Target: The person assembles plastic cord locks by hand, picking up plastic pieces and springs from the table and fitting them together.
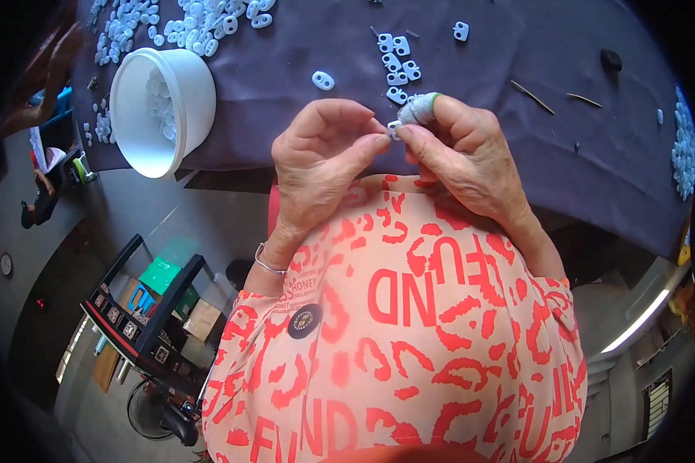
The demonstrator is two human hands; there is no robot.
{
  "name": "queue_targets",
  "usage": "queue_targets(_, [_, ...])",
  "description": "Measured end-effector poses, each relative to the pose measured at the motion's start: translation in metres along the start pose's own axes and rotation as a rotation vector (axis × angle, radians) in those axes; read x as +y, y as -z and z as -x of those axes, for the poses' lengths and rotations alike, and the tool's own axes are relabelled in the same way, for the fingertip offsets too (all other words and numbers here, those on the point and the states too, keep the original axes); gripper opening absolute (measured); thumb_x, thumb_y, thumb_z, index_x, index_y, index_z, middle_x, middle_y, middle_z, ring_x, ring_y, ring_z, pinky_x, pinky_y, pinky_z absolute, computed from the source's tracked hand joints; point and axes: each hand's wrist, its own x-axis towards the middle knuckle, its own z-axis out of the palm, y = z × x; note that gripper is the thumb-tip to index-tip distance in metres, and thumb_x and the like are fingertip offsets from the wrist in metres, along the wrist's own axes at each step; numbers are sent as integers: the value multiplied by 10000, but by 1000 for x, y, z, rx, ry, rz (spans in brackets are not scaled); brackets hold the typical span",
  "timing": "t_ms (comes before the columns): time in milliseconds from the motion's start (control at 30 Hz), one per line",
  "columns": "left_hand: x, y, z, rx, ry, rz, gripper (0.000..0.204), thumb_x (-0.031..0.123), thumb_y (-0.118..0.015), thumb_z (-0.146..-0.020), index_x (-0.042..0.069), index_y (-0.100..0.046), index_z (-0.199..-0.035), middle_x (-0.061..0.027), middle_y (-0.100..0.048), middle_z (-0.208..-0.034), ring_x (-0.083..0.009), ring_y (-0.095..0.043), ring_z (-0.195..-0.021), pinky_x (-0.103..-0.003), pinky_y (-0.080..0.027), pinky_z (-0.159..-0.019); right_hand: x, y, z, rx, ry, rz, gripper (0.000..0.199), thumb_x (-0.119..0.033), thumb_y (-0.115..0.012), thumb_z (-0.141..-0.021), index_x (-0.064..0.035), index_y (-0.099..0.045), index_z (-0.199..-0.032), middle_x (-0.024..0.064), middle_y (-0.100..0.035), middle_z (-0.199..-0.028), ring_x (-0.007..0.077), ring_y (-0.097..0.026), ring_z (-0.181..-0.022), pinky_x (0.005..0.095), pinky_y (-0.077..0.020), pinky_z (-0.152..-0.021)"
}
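Close to my body, over the table's near edge, my two hands meet at a small white plastic cord lock part [394, 130]. My right hand [471, 154] pinches it between thumb and a finger wrapped in whitish tape [418, 109]. The thumb and a finger of my left hand [314, 158] are closed at its left side; any tiny piece between them is too small to make out. Just beyond my fingertips lies a cluster of similar white parts [398, 78], with small springs [374, 32] near its far end. An oval two-hole white piece [323, 80] lies to their left.
A white round tub [197, 92] with white pieces inside tilts at the left. Behind it spreads a heap of oval pieces [201, 27]. Two thin pointed sticks [533, 97] and a dark lump [611, 60] lie right on the dark cloth [286, 46]. More small pieces [686, 147] are heaped far right.
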Motion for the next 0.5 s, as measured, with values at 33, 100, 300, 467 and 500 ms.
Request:
queue_targets(33, [-1, 0, 0, 4, -5, -5, 238, -67, -666, -751, 0, -565, -956, -89, -650, -850, -123, -645, -772, -211, -537, -684, 1, 0, 0, -1, 3, 3, 135, -137, -576, -880, -4, -585, -897, -3, -565, -668, 27, -521, -591, 170, -469, -487])
queue_targets(100, [-2, -1, 0, 6, -9, -11, 237, -71, -663, -751, -3, -564, -956, -89, -649, -849, -121, -642, -778, -213, -537, -696, 1, 0, 0, -3, 4, 10, 133, -134, -574, -881, -3, -584, -895, -3, -564, -667, 27, -520, -591, 171, -470, -487])
queue_targets(300, [2, -2, 1, 5, 47, -17, 238, -47, -671, -756, -9, -564, -965, -69, -633, -853, -110, -621, -809, -221, -514, -738, 3, 1, 0, -6, 11, 28, 123, -124, -574, -879, -1, -580, -885, -2, -561, -659, 26, -517, -583, 171, -464, -487])
queue_targets(467, [4, -3, 2, 2, 94, -34, 208, -45, -665, -763, -12, -576, -948, -67, -629, -863, -102, -617, -811, -215, -518, -718, 2, 1, -1, -11, -7, 8, 122, -125, -577, -878, -3, -579, -873, -6, -554, -640, 21, -502, -556, 160, -437, -479])
queue_targets(500, [5, -3, 2, 1, 98, -33, 208, -45, -665, -763, -12, -576, -948, -67, -629, -863, -102, -617, -811, -215, -518, -718, 0, 2, -2, -35, -42, -22, 121, -127, -577, -879, -7, -579, -869, -9, -550, -635, 19, -494, -543, 157, -426, -475])
